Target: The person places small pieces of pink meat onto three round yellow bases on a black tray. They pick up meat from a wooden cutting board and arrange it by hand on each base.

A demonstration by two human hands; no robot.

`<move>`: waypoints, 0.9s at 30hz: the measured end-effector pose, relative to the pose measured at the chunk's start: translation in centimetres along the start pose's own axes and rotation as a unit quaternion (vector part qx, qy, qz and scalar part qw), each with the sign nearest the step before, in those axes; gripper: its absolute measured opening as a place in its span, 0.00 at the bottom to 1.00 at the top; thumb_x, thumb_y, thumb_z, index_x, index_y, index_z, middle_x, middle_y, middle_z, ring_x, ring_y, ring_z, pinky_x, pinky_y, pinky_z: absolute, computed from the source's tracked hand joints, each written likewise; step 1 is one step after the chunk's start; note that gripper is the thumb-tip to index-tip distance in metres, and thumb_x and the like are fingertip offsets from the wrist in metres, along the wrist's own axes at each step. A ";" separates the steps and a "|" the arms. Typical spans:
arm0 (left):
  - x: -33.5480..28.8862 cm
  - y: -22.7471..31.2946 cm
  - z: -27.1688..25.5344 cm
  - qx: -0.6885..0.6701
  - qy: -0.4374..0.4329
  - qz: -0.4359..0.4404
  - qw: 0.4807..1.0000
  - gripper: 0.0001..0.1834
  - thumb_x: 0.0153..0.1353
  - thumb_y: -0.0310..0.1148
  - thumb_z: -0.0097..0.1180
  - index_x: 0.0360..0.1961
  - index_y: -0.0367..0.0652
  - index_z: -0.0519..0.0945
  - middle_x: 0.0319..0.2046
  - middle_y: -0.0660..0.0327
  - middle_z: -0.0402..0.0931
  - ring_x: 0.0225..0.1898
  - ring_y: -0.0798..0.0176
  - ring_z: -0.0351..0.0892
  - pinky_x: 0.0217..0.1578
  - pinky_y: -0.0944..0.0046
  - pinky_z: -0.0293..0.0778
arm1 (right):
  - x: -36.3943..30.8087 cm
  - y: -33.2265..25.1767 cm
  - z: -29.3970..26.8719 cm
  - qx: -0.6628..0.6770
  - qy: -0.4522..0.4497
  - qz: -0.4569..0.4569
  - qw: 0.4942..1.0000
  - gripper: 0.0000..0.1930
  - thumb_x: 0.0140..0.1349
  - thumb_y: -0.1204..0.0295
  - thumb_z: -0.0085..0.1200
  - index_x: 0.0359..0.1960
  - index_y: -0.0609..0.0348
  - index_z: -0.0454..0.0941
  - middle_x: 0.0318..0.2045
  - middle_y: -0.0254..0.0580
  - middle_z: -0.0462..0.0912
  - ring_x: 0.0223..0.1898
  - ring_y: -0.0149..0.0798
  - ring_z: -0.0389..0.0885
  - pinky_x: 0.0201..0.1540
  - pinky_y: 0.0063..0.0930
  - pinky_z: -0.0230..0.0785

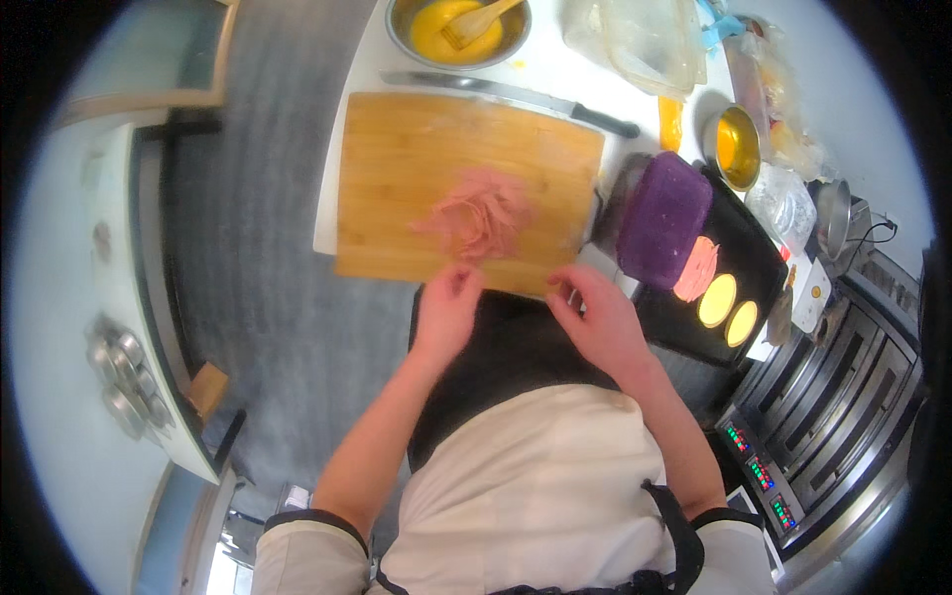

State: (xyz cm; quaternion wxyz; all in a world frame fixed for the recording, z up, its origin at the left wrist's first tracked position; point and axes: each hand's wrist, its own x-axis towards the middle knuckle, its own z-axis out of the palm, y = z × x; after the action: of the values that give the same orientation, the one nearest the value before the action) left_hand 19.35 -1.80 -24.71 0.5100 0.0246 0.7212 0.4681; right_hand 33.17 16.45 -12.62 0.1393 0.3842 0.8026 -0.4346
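Thin pink slices lie in a loose, overlapping heap on a wooden cutting board. At the board's near edge, just below the heap, my left hand is closed with its fingertips pinched together; whether anything is between them is too small to make out. My right hand rests by the near right corner of the board, fingers curled loosely, a gap between thumb and forefinger, nothing visible in it. Behind the board lies a long knife with a black handle.
A metal bowl of yellow liquid holds a wooden-handled brush. To the right, a purple container overlaps a black tray bearing a pink piece and two yellow rounds. Beyond are a smaller bowl and a clear tub.
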 end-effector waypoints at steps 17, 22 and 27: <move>5.2 1.1 -5.5 0.371 0.071 0.237 0.895 0.12 0.69 0.36 0.69 0.51 0.48 0.85 0.43 0.60 0.86 0.43 0.50 0.88 0.44 0.53 0.83 | 2.1 -3.1 1.6 -0.034 -0.022 0.072 0.997 0.13 0.73 0.65 0.63 0.52 0.58 0.84 0.38 0.43 0.85 0.36 0.45 0.86 0.41 0.39 0.79; 5.3 0.9 -6.9 0.079 -0.009 0.079 0.994 0.08 0.74 0.34 0.68 0.44 0.41 0.84 0.28 0.73 0.73 0.31 0.75 0.72 0.34 0.68 0.68 | 2.0 -3.2 1.7 -0.004 -0.027 0.068 0.997 0.14 0.73 0.65 0.64 0.53 0.59 0.84 0.38 0.43 0.86 0.35 0.42 0.85 0.42 0.36 0.79; 3.1 3.7 -8.2 -0.051 -0.093 0.034 0.994 0.04 0.75 0.29 0.67 0.43 0.41 0.85 0.27 0.79 0.66 0.29 0.83 0.60 0.30 0.73 0.55 | 3.4 -4.7 2.9 0.235 -0.038 0.120 0.964 0.14 0.77 0.66 0.64 0.58 0.58 0.84 0.41 0.34 0.87 0.38 0.30 0.82 0.46 0.29 0.78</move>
State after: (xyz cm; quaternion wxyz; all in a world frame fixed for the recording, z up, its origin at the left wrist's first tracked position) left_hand 10.02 -3.49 -24.01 0.5588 0.0667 0.6449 0.5171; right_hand 27.13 14.31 -13.43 0.1264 0.4824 0.6200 -0.6057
